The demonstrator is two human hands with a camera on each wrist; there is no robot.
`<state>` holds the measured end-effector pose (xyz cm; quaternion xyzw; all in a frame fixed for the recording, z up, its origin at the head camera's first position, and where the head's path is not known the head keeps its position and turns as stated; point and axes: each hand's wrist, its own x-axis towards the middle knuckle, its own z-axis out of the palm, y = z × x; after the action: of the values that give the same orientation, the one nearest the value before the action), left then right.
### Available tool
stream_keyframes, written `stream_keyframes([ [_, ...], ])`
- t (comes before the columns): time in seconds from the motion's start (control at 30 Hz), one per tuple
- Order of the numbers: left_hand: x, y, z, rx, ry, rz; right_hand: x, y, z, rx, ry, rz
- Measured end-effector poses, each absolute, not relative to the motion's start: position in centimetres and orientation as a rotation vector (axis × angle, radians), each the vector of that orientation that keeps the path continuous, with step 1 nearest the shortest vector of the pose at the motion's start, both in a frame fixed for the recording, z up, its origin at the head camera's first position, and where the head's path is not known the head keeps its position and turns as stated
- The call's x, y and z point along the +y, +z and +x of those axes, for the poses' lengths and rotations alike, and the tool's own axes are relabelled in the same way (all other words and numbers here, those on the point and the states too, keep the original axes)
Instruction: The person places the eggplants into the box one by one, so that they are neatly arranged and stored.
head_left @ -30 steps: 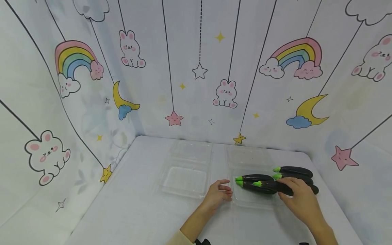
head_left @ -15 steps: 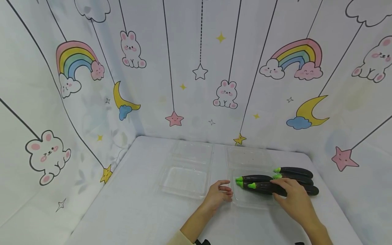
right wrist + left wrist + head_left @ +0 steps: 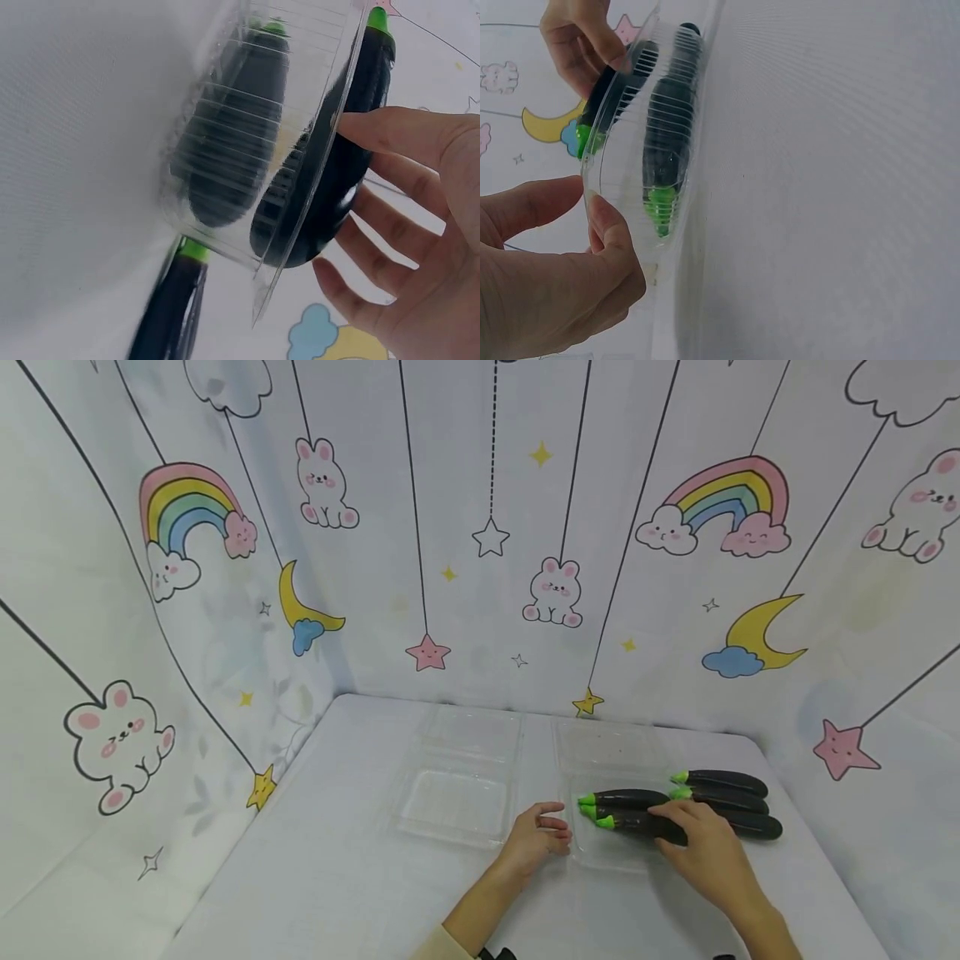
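My right hand (image 3: 705, 852) grips a dark eggplant (image 3: 349, 154) with a green cap, thumb on one side and fingers on the other. The eggplant is tilted over the rim of a clear plastic container (image 3: 611, 858), partly inside it. Two more eggplants (image 3: 667, 135) lie in this container, seen through its ribbed wall in both wrist views. At the container's left edge, my left hand (image 3: 534, 839) pinches the rim between thumb and fingers (image 3: 611, 225). The right hand hides the near end of the held eggplant in the head view.
Three eggplants (image 3: 722, 782) lie on the white table (image 3: 315, 877) to the container's right. A second clear container (image 3: 453, 802) stands to the left, with its lid part (image 3: 472, 731) behind. A printed cloth (image 3: 480, 602) encloses the back and sides.
My right hand has moved left and slightly down with the eggplant, bringing it lower beside the two in the container. My left hand has stayed at the rim.
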<state>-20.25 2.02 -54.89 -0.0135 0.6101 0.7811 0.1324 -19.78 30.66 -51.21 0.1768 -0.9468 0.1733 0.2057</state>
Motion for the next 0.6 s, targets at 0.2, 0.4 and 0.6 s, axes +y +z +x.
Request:
stream_keyframes([
  [0.2,2.13,-54.88,-20.23,1.769,2.269,-0.047,30.39,-51.43,-19.94,-2.687,0.493,0.485],
  [0.4,2.14,-54.72,-20.20,1.772,2.263,-0.054,30.27,-51.49,-19.99,-2.775,0.478,0.468],
  [0.6,2.06,-54.65,-20.17,1.768,2.263,-0.051,30.20,-51.52,-20.03,-2.819,0.457,0.484],
])
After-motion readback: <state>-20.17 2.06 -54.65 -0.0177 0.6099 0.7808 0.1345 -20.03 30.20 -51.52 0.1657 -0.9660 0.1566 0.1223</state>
